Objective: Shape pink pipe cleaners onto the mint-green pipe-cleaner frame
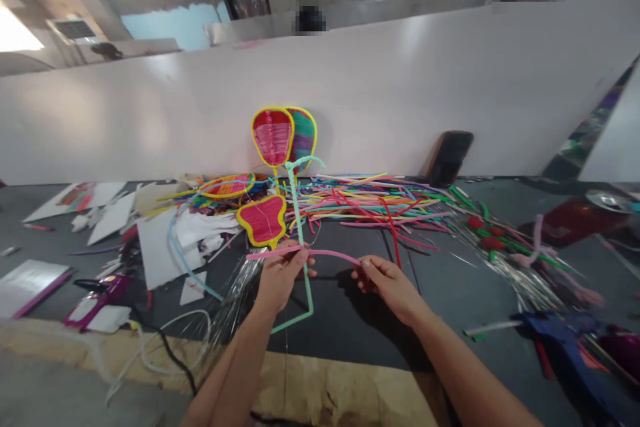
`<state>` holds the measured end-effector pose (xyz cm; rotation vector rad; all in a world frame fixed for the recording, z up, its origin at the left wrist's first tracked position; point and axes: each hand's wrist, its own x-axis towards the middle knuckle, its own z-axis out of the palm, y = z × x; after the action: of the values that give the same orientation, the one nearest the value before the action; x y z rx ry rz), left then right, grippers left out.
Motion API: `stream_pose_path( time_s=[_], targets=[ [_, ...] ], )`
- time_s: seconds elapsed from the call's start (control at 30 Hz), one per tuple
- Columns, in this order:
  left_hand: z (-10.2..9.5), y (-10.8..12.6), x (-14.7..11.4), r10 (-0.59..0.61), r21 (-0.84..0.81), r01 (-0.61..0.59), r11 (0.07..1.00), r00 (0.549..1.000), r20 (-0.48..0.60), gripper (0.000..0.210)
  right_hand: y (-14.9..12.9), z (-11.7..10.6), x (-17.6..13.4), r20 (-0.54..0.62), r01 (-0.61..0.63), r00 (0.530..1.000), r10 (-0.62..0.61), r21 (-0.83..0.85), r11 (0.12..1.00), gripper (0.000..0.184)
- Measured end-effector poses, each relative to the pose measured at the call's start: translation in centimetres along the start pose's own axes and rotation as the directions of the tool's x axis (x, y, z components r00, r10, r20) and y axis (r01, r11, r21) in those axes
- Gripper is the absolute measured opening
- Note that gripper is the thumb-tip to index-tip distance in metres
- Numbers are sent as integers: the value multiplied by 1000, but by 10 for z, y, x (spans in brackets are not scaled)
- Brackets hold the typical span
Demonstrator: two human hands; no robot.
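Pink, fuzzy and gently bowed, a pipe cleaner (330,253) crosses the bent mint-green frame (296,207) above the dark counter (350,333); the left hand (280,277) pinches it at the frame, partly covering the crossing; the right hand (385,280) pinches its other end, right of the frame; yellow-rimmed ribbed panels (273,137) stand behind the frame; silvery strands (230,310) lie left of it; loose coloured stems (365,203) heap behind, rightward; a blue glue gun (565,347) sits well right.

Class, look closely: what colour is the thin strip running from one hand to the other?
The strip is pink, clearest in the head view.
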<state>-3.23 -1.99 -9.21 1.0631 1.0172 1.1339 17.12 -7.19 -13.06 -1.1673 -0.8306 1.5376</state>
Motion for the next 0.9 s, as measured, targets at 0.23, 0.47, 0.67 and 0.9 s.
stream_pose_path(
  time_s=[0.23,0.47,0.67,0.9],
  targets=[
    [-6,1,6,36,-18,-37,999,999,-41,25,2,-6,4,-116,198,965,-235,-267,943,41],
    [-6,-1,8,22,-56,-25,998,998,-53,27,-9,-19,0,-224,243,844,-487,-651,719,39],
    [-6,-3,8,16,-83,-20,996,998,-54,29,-7,-16,0,-212,256,833,-511,-671,696,39],
    [3,2,4,-55,-150,54,987,999,3,32,-8,-18,-1,-265,261,812,-521,-632,729,39]
  ],
)
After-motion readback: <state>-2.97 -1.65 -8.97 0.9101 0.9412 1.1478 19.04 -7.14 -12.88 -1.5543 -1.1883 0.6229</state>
